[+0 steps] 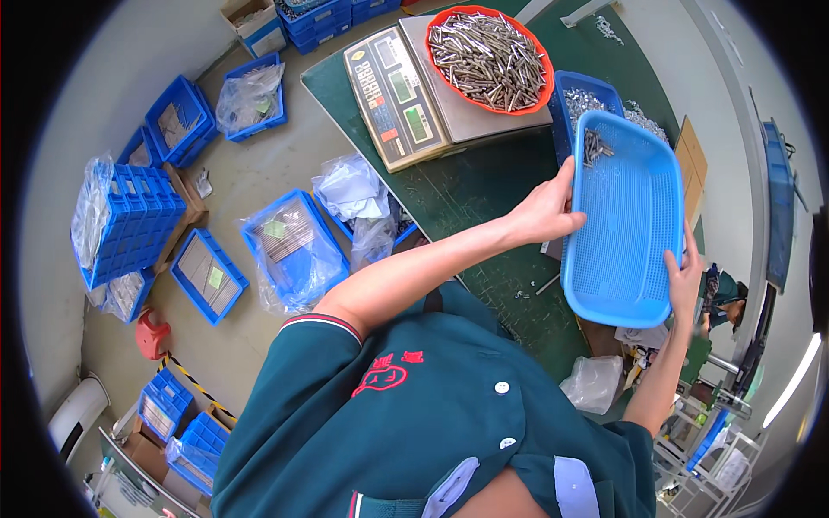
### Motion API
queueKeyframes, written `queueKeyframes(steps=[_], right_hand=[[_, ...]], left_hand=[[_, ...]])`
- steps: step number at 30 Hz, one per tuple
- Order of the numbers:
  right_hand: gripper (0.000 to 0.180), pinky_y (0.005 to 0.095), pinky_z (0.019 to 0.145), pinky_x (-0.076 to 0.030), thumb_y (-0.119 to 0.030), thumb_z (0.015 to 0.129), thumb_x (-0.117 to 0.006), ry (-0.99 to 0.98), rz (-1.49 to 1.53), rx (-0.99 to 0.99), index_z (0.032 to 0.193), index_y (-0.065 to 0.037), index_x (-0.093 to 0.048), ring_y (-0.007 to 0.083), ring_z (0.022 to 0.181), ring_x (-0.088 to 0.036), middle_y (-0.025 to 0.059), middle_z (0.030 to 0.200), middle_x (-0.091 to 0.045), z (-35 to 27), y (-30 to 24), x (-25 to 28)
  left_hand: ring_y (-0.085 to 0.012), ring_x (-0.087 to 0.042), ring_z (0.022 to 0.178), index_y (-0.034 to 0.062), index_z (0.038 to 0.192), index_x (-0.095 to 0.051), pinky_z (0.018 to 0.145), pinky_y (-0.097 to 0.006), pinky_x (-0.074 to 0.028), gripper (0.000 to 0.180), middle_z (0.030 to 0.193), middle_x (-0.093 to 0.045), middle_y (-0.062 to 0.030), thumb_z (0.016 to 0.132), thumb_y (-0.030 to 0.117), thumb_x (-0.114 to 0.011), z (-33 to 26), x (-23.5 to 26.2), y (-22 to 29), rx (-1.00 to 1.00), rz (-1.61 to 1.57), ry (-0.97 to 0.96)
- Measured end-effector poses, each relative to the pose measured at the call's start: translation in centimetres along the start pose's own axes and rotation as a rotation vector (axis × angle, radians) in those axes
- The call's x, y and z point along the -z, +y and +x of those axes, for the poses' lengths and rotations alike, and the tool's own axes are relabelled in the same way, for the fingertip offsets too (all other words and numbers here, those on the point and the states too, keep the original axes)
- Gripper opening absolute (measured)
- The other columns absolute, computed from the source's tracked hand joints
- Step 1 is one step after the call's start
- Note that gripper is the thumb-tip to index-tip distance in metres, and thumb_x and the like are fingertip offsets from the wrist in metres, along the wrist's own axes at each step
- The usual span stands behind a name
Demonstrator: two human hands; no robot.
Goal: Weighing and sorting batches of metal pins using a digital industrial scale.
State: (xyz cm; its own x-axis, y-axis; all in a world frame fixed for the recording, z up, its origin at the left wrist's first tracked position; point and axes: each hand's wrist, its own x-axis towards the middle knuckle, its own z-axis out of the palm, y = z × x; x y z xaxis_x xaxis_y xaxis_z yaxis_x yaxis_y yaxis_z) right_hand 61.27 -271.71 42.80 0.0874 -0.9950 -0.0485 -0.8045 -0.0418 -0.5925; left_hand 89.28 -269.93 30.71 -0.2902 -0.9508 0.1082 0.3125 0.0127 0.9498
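Fig. Largest to smallest. Green bench [484, 186]: carries 1 weighing scale [406, 95] w/ steel platform, on which sits 1 red bowl [490, 59] heaped w/ short metal pins, too many to count. Beside it 1 dark-blue bin [580, 91] of silvery parts. Floor, person's left: approx. 10 blue crates [129, 220], several bagged in clear plastic; exact no. uncertain at the rim.

Light-blue mesh basket [626, 216]: 1, held tilted above the bench edge, nr the scale. Left hand [544, 211] grips its near-left rim, fingers curled on the edge, thumb on the outside. Right hand [686, 276] supports the lower right corner, fingers pressed together along the wall.

Pins in basket [594, 147]: 1 small cluster, lodged in the far corner; rest of basket bare.

Step, as judged: basket seems almost emptied, w/ remnant pins being tipped or shaken toward the far corner. Next move would call for steeper tilt over a receptacle, both grips firm, so the stragglers do not spill onto the bench.
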Motion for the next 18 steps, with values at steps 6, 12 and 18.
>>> queueKeyframes(steps=[6,12,18], right_hand=[[0.062,0.0211,0.065,-0.046,0.01,0.077,-0.046,-0.004,0.149,-0.092,0.135,-0.003,-0.031,0.0086,0.074,-0.057,0.0097,0.1,-0.061,-5.2,1.5,-1.4],[0.061,0.0226,0.069,-0.046,0.007,0.078,-0.048,0.053,0.101,-0.184,0.136,-0.003,-0.03,0.0108,0.077,-0.059,0.0099,0.096,-0.063,-9.5,2.9,-7.5],[0.061,0.0241,0.07,-0.047,0.005,0.079,-0.052,0.185,0.262,-0.188,0.135,-0.001,-0.03,0.0126,0.078,-0.061,0.0129,0.094,-0.064,-12.5,5.3,-17.9]], left_hand=[[-0.0168,-0.058,0.067,-0.004,0.13,-0.014,0.06,-0.029,-0.048,0.069,0.077,-0.059,-0.0143,0.075,0.004,-0.055,-2.9,-1.6,-2.0,0.07,-0.028,-0.056],[-0.029,-0.061,0.074,-0.0026,0.12,-0.032,0.068,-0.037,-0.049,0.06,0.081,-0.06,-0.0205,0.065,0.007,-0.054,-4.9,0.7,-3.8,0.172,-0.014,-0.039],[-0.0233,-0.058,0.064,-0.0031,0.128,-0.035,0.063,-0.033,-0.046,0.069,0.074,-0.06,-0.0162,0.062,0.01,-0.051,-7.0,5.1,-7.3,0.236,0.323,0.069]])
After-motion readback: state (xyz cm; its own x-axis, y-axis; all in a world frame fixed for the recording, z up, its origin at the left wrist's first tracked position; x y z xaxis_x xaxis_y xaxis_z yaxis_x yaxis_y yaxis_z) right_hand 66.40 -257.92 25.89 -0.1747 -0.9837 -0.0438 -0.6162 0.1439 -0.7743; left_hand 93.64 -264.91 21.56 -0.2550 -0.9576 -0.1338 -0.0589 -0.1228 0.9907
